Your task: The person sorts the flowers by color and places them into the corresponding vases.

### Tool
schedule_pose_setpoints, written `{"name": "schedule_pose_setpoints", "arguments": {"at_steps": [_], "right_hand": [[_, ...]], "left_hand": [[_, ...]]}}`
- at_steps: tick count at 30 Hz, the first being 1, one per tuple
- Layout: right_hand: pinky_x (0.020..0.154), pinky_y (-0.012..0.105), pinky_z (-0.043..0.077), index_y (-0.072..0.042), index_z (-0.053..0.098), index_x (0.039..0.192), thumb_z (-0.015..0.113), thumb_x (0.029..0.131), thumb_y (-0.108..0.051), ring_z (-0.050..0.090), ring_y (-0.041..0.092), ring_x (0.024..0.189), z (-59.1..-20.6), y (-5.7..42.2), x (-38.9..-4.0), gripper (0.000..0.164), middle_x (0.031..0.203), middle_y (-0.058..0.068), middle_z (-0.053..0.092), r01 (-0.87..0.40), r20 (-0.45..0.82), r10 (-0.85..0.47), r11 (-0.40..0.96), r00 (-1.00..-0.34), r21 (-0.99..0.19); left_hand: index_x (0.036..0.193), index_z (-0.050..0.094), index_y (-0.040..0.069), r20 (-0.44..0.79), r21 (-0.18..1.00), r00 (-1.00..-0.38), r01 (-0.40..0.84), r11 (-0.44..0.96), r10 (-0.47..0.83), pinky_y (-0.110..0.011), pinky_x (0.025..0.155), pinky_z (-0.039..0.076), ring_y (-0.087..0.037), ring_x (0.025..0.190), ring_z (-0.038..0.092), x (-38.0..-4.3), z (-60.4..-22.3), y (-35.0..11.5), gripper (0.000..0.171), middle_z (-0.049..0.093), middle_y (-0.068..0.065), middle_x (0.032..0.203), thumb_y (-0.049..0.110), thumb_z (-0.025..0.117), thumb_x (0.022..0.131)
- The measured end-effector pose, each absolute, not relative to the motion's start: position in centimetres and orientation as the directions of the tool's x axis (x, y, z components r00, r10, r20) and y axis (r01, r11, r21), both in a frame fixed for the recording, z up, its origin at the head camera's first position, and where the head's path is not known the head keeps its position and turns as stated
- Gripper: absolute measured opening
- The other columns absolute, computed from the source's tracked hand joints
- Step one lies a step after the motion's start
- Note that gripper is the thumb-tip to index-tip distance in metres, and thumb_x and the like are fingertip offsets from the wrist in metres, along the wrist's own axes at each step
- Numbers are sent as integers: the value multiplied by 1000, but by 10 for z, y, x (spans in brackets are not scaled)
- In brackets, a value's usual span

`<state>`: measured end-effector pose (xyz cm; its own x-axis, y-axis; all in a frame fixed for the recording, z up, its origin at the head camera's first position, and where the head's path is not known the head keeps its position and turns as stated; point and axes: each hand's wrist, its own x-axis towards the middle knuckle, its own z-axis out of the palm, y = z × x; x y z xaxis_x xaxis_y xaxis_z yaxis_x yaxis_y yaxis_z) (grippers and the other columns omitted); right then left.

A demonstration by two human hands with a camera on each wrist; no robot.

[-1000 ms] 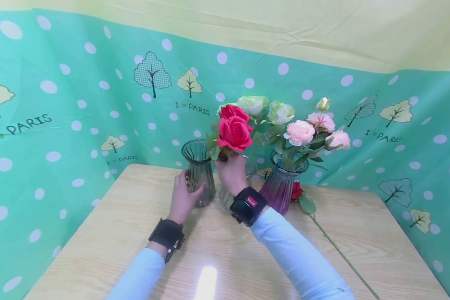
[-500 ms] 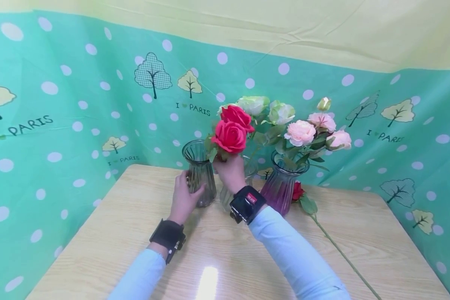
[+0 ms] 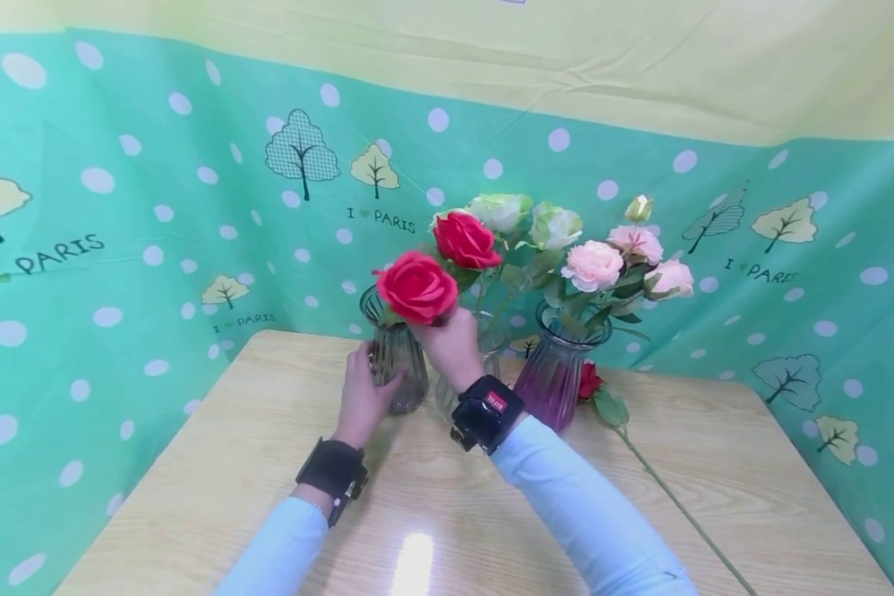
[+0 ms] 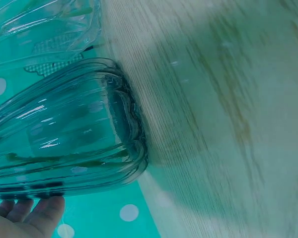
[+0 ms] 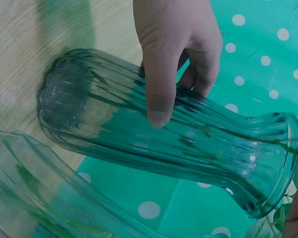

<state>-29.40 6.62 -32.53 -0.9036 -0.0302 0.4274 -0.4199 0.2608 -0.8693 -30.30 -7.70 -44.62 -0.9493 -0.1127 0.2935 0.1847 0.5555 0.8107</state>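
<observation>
My left hand [image 3: 365, 393] holds a ribbed grey glass vase [image 3: 411, 372] upright on the table, thumb across its near side and fingers behind. My right hand [image 3: 454, 348] grips a red rose [image 3: 417, 288] just under its bloom, beside the vase's mouth. Through the glass in the right wrist view, a green stem [image 5: 116, 101] runs down inside the vase. A second red rose [image 3: 465, 240] stands behind my right hand; where its stem ends is hidden. The left wrist view shows the vase base [image 4: 124, 114] touching the table and some fingertips [image 4: 52, 210] against its side.
A clear glass vase [image 3: 497, 339] stands right beside the grey one, below white-green flowers [image 3: 555, 225]. Further right, a purple-tinted vase [image 3: 547, 385] holds pink flowers [image 3: 594, 265]. Another red rose [image 3: 590, 381] lies on the table [image 3: 216, 463], its long stem toward the front right. A patterned curtain [image 3: 156, 149] closes the back.
My right hand has tipped and lowered the front rose to the left, over the grey vase's rim and apart from the second rose. My left hand stays on the vase.
</observation>
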Motion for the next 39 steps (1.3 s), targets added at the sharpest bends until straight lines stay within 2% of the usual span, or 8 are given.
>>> {"name": "schedule_pose_setpoints", "arguments": {"at_steps": [5,8,11,14,18,25,33,39], "right_hand": [[49,21,45,-6,58,122,68,83,-12,55,7,60,-326,60,-291,41,101,16,69,-431,422,-85,196,-902,-881],[49,20,46,-3,64,109,68,84,-14,54,7,58,-326,55,-289,27,84,14,69,-413,398,-111,217,-911,-885],[47,20,44,-1,65,91,67,85,-16,51,9,53,-328,51,-287,16,64,10,60,-398,374,-138,249,-917,-883],[49,21,46,-1,65,89,66,85,-16,52,9,55,-333,53,-284,15,63,10,58,-405,375,-158,258,-913,-877],[52,20,48,-4,69,96,67,84,-16,55,8,61,-339,67,-275,17,73,11,67,-426,392,-167,316,-905,-848],[61,19,54,-6,71,96,70,83,-16,62,11,67,-350,127,-255,16,81,7,72,-428,425,-107,425,-899,-798],[54,17,51,-4,71,93,70,83,-16,57,1,61,-350,215,-237,16,78,11,70,-381,468,31,534,-883,-754],[55,14,48,-5,69,98,65,88,-25,55,-4,64,-353,273,-224,23,83,11,70,-252,428,93,690,-899,-678]], "left_hand": [[140,28,2,285,813,-952,180,554,-109,-49,106,40,-35,122,45,-303,-445,-78,75,39,-19,133,32,68,84],[140,28,2,276,817,-955,174,550,-108,-49,107,39,-36,123,45,-302,-445,-79,74,39,-20,132,31,68,84],[141,28,3,262,817,-960,164,553,-102,-49,107,38,-35,124,44,-301,-447,-79,75,38,-19,132,30,68,84],[141,27,2,252,818,-963,158,553,-97,-49,108,38,-36,124,44,-300,-447,-78,76,38,-20,134,30,68,84],[142,27,2,249,825,-963,155,543,-103,-50,107,39,-36,123,44,-298,-449,-77,78,38,-20,134,32,69,84],[142,28,6,257,835,-961,168,524,-102,-49,104,42,-32,122,46,-300,-451,-73,79,39,-17,134,38,69,82],[141,28,4,285,819,-954,191,541,-94,-47,102,44,-33,119,47,-300,-445,-75,78,39,-18,133,37,68,83],[142,27,5,261,826,-961,174,537,-90,-47,102,44,-33,120,46,-299,-442,-77,78,38,-18,133,39,67,84]]}}
